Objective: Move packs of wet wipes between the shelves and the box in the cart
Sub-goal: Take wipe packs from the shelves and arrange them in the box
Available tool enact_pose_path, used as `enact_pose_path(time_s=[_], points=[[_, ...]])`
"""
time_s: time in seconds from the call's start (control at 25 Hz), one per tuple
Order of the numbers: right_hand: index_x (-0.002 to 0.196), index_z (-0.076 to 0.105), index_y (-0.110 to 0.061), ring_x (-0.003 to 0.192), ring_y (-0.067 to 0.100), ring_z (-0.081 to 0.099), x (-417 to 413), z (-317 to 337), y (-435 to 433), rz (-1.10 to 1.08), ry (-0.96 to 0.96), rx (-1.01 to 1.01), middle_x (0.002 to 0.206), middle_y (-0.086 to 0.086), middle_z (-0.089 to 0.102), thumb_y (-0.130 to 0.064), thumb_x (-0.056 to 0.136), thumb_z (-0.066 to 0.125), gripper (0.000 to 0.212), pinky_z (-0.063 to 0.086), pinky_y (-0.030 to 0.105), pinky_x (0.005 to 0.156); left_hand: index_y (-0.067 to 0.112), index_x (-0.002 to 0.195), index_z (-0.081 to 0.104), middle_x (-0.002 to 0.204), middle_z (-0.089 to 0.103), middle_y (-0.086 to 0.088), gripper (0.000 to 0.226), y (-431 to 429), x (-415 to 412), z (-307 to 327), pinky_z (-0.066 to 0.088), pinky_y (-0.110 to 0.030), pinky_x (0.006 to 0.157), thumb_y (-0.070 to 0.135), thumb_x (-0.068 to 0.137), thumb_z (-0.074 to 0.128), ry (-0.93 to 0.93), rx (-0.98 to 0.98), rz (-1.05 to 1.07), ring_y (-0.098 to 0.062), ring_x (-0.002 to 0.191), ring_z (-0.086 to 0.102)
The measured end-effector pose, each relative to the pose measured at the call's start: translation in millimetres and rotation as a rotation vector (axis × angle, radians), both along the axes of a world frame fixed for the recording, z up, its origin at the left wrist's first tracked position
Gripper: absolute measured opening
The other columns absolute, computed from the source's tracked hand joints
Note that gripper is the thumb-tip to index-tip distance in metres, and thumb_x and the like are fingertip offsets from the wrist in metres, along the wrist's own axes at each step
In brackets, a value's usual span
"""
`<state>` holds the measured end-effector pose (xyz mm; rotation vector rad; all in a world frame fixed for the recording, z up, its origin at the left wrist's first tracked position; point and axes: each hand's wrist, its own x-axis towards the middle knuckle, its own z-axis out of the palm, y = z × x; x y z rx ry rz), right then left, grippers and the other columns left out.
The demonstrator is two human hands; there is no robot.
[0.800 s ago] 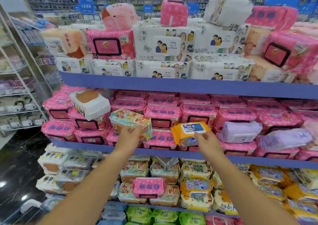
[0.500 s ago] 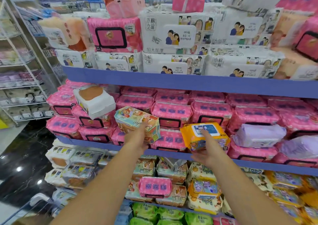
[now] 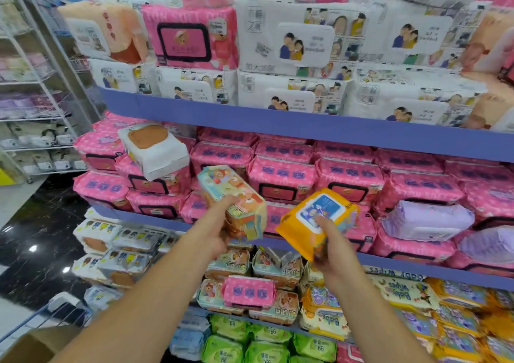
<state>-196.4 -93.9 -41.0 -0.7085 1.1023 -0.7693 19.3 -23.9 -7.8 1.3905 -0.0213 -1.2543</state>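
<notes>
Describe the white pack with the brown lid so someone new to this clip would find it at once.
Go to the middle shelf, the one stacked with pink packs. At its left end, one white pack lies tilted on top of the pink pile. It is the only one there that is white and boxy with a brown oval lid.

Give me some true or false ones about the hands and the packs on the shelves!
1. The right hand holds an orange pack. True.
2. The left hand holds nothing. False: it grips a cartoon pack.
3. The green packs sit on the top shelf. False: they are on the lowest shelf in view.
4. A white box lies tilted on the pink packs. True.
</notes>
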Motion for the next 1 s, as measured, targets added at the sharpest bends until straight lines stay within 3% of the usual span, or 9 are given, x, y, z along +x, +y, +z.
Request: enact_pose_path(time_s=[0.04,0.12,0.24,0.36,0.44,0.6,0.72,0.8,1.0], points=[[0.119,0.065,-0.02,0.075,0.018,0.074,-2,-1,11,0.038,0.013,-0.064,0.086,-0.002,0.078,-0.032,0.09,0.071,0.031,0.057,0.043,0.076,0.013,0.117,0.068,0.085,0.077,-0.004,0.032,17,-1,-2,0.05,-0.022,0.044,0.03,0.09,0.071,-0.033,0.005,-0.028,-0.016,0.06,0.069],[0.124,0.063,-0.024,0.096,0.023,0.075,-8,-6,35,0.101,0.046,-0.136,0.107,-0.001,0.078,-0.03,0.084,0.074,0.041,0.057,0.048,0.087,0.013,0.12,0.069,0.1,0.079,-0.008,0.036,59,-8,-8,0.055,-0.034,0.068,0.028,0.089,0.072,-0.039,-0.012,-0.087,-0.024,0.079,0.069],[0.124,0.061,-0.024,0.097,0.025,0.075,-6,-13,76,0.273,0.107,-0.179,0.111,0.001,0.077,-0.035,0.068,0.08,0.06,0.056,0.046,0.085,0.011,0.117,0.069,0.11,0.077,-0.013,0.034,137,-8,-11,0.052,-0.047,0.096,0.02,0.084,0.074,-0.012,-0.003,-0.154,-0.03,0.094,0.072],[0.121,0.062,-0.023,0.091,0.023,0.077,28,-23,117,0.495,0.178,-0.225,0.108,0.002,0.078,-0.03,0.06,0.092,0.068,0.06,0.037,0.072,0.015,0.122,0.061,0.107,0.078,-0.01,0.061,220,20,-24,0.057,-0.046,0.095,0.019,0.065,0.082,-0.133,0.076,-0.146,-0.029,0.096,0.076],[0.115,0.063,-0.024,0.088,0.022,0.077,63,-33,155,0.615,0.231,-0.261,0.102,-0.001,0.079,-0.029,0.059,0.09,0.062,0.06,0.041,0.075,0.02,0.121,0.056,0.105,0.079,-0.007,0.07,281,42,-37,0.057,-0.047,0.094,0.015,0.058,0.087,-0.236,0.16,-0.054,-0.029,0.093,0.077],[0.116,0.065,-0.021,0.091,0.022,0.077,154,-57,242,0.79,0.238,-0.268,0.101,-0.001,0.079,-0.03,0.065,0.077,0.053,0.058,0.039,0.081,0.019,0.122,0.053,0.108,0.075,-0.002,0.066,406,96,-55,0.059,-0.025,0.068,0.008,0.069,0.09,-0.394,0.275,0.138,-0.014,0.081,0.076],[0.12,0.066,-0.017,0.096,0.022,0.076,231,-81,312,1.009,0.312,-0.319,0.106,0.001,0.078,-0.033,0.063,0.081,0.061,0.059,0.042,0.087,0.028,0.126,0.048,0.113,0.066,0.007,0.079,498,137,-83,0.054,-0.028,0.08,0.024,0.06,0.092,-0.596,0.462,0.19,-0.011,0.094,0.069],[0.116,0.067,-0.021,0.097,0.022,0.076,278,-101,352,1.16,0.351,-0.325,0.109,0.0,0.078,-0.03,0.07,0.085,0.05,0.059,0.046,0.09,0.029,0.121,0.05,0.114,0.062,0.008,0.079,548,158,-107,0.051,-0.028,0.082,0.031,0.052,0.09,-0.68,0.564,0.241,-0.011,0.097,0.064],[0.118,0.061,-0.026,0.093,0.014,0.075,374,-163,432,1.526,0.499,-0.356,0.109,-0.007,0.075,-0.035,0.077,0.085,0.048,0.06,0.041,0.086,0.031,0.118,0.054,0.112,0.058,0.008,0.086,643,188,-182,0.056,-0.039,0.088,0.054,0.04,0.08,-0.668,0.772,0.277,-0.014,0.098,0.062]])
